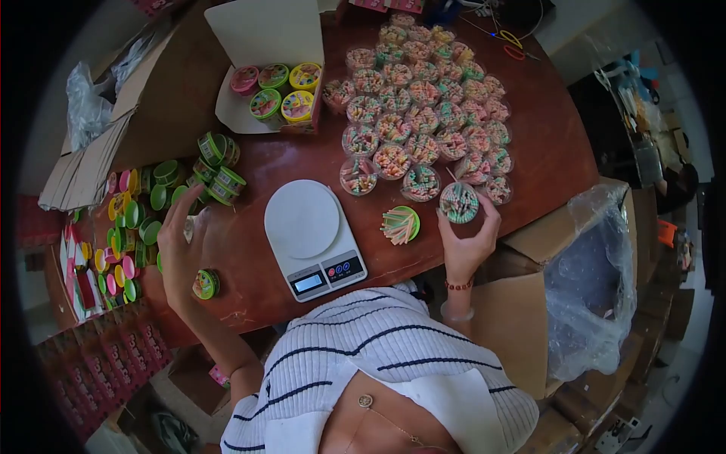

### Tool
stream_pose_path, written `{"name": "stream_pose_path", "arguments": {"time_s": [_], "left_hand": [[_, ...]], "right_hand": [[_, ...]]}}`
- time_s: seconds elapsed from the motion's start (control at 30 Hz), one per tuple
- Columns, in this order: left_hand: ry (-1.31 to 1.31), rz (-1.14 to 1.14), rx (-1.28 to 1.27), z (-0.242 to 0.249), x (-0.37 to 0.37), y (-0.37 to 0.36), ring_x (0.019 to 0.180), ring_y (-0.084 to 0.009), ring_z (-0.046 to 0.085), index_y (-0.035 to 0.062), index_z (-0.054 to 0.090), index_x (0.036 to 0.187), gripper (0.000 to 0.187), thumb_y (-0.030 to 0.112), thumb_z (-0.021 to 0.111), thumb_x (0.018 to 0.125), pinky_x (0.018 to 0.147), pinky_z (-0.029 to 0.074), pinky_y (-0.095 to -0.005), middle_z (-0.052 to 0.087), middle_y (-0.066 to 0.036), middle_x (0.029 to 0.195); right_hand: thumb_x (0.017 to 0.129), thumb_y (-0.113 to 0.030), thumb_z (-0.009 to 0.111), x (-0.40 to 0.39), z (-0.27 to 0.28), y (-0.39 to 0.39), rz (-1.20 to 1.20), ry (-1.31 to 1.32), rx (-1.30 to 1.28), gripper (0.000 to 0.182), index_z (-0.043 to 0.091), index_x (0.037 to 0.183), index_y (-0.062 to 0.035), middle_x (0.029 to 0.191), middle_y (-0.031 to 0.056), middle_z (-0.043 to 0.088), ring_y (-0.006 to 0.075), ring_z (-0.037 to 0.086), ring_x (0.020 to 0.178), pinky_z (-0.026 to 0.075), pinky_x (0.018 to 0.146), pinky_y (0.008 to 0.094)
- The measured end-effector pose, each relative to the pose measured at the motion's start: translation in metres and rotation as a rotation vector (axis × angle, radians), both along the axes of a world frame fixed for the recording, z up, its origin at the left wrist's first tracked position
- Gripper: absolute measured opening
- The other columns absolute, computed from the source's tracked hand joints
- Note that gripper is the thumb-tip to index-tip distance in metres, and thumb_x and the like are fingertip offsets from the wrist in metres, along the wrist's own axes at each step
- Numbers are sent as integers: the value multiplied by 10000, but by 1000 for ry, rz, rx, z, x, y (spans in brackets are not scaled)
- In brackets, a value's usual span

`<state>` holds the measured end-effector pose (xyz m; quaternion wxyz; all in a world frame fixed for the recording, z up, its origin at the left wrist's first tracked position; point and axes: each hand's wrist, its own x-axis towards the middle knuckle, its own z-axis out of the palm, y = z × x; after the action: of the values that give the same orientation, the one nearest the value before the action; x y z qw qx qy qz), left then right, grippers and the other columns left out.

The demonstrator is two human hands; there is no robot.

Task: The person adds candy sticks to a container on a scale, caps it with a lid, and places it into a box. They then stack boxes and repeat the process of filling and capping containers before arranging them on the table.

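My right hand (470,246) is closed around a clear cup (458,203) filled with short pastel sticks, at the near right edge of a group of similar cups. One stick pokes up above its rim. On the other side, my left hand (180,253) has its fingers and thumb apart beside a pile of green ring-shaped lids (227,184); its fingertips reach those lids. A white digital scale (304,219), its display lit and its plate bare, lies between my hands. A green lid holding loose sticks (399,225) sits left of the cup.
Many filled clear cups (393,160) stand in rows at the back right. A white box (265,30) holds several lidded tubs. Coloured lids (125,227) spread at left, near a labelled tub (205,284). An open carton with plastic lining (582,280) stands at right; scissors (514,49) lie far back.
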<state>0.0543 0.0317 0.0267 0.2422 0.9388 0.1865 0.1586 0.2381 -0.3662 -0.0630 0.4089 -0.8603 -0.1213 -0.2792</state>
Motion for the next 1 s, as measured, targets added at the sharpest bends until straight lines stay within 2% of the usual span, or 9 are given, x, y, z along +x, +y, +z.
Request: {"name": "stream_pose_path", "arguments": {"time_s": [0.07,0.17,0.27,0.37,0.5,0.57,0.77,0.87,1.0], "left_hand": [[21,98,-38,0,-16,6,1187,-362,680,27,651,1336,376,37,639,960,1000,520,-408,704,-184,1284],[-38,290,8,-20,-34,40,1066,-386,708,24,685,1256,299,60,622,966,895,544,-442,729,-221,1132],[6,547,194,-55,-65,92,971,-426,700,55,715,1176,251,84,613,949,824,551,-488,722,-234,1059],[41,634,207,-67,-85,112,975,-428,705,69,730,1163,255,96,616,936,824,557,-479,730,-226,1035],[31,902,320,-81,-149,145,946,-432,708,56,752,1090,218,113,607,938,825,554,-508,738,-222,993],[31,1078,368,-89,-176,167,956,-439,705,37,741,1102,226,110,607,935,835,550,-532,734,-241,1022],[377,940,795,-187,-242,276,1317,-404,532,39,400,1540,715,199,680,902,986,505,-567,572,-218,1387],[265,949,409,-202,-236,288,1158,-438,610,24,425,1516,666,157,666,909,968,504,-529,592,-247,1318],[143,861,492,-191,-234,242,1083,-493,599,1,505,1413,600,250,757,929,935,516,-508,582,-312,1186]], "right_hand": [[712,-21,910,-14,12,9,287,210,180,684,576,1308,15,1276,141,631,247,628,1191,497,1063,391],[715,38,874,-30,17,59,823,574,381,716,541,1348,37,1331,142,593,241,613,1223,501,1077,391],[716,-62,893,-42,14,117,1000,490,66,667,600,1313,-7,1256,143,671,270,677,1162,545,1001,380],[701,-119,918,-45,-7,149,1029,414,63,678,619,1303,-28,1227,162,686,307,690,1119,557,957,390],[708,-9,906,-37,4,140,1022,453,92,860,493,1462,11,1417,182,592,292,609,1292,491,1126,398],[769,38,855,-28,3,124,983,495,171,766,500,1448,25,1429,165,581,273,603,1295,494,1127,400],[909,91,695,-7,4,91,768,594,258,577,506,1450,27,1413,163,589,232,622,1226,521,1068,368],[940,58,673,-3,9,85,753,545,227,522,521,1439,31,1391,165,609,222,633,1215,517,1061,362],[954,44,666,-5,5,73,699,575,242,488,534,1425,32,1370,162,625,217,639,1210,513,1059,351]]}}
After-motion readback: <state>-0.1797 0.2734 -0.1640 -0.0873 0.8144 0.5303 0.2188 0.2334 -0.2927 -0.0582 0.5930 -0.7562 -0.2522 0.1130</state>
